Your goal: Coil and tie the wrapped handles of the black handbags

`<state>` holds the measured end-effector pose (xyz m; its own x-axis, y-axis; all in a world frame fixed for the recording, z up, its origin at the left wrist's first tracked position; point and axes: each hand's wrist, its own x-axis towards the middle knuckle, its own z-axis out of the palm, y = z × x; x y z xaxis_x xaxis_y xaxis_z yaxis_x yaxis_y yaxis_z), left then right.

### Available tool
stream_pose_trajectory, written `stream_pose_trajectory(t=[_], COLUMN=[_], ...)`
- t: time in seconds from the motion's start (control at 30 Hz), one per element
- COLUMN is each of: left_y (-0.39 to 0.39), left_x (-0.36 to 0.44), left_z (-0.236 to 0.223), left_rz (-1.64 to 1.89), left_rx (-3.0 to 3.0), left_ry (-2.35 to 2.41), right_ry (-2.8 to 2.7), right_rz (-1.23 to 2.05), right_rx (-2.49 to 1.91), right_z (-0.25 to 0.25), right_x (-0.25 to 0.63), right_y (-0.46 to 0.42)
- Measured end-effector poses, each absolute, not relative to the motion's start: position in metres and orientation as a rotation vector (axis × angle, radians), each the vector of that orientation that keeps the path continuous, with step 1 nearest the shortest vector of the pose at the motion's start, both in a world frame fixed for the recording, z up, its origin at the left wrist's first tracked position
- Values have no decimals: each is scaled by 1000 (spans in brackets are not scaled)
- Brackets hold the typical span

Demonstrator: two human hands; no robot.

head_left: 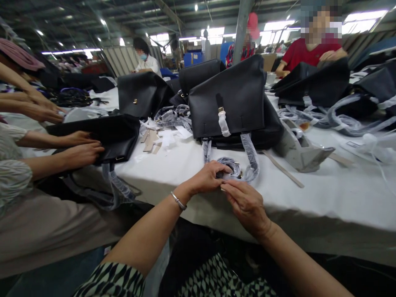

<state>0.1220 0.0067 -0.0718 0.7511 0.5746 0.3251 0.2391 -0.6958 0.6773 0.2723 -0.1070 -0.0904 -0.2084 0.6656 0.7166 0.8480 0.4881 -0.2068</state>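
At the table's front edge, my left hand (208,178) is closed, its fingertips against a coiled strap (236,166) in clear wrap. My right hand (246,203) meets it with thumb and fingers pinched. A tiny pale bit shows at the right fingertips, too small to name; what the left fingers grip is hidden. Just behind stands a black handbag (230,97), tilted, with a gold clasp and a white-wrapped tab on its front. From its lower edge a plastic-wrapped handle (251,154) loops toward me, around the coil.
Paper and card scraps (161,138) lie left of the bag. On the right are a grey tape dispenser (305,150), a thin brown strip (284,170) and wrapped straps (337,113). Co-workers' hands (82,146) press another black bag (123,136) at left. A red-shirted person (312,53) sits opposite.
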Motion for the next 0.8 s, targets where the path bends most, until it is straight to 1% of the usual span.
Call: stream_pose_trajectory(t=[0.2, 0.47, 0.6, 0.8], left_y=[10, 6, 5, 3], left_x=[112, 115, 117, 118], left_z=[-74, -84, -87, -83], left_rz=[682, 699, 702, 763], left_rx=[2169, 2320, 2361, 2271], left_ry=[484, 642, 638, 660], right_ry=[-1952, -1823, -1785, -1731], right_rz=[-264, -75, 57, 234], right_rx=[-1471, -1535, -1617, -1752], right_z=[-73, -84, -80, -70], right_x=[279, 285, 286, 288], right_y=[-72, -55, -53, -49])
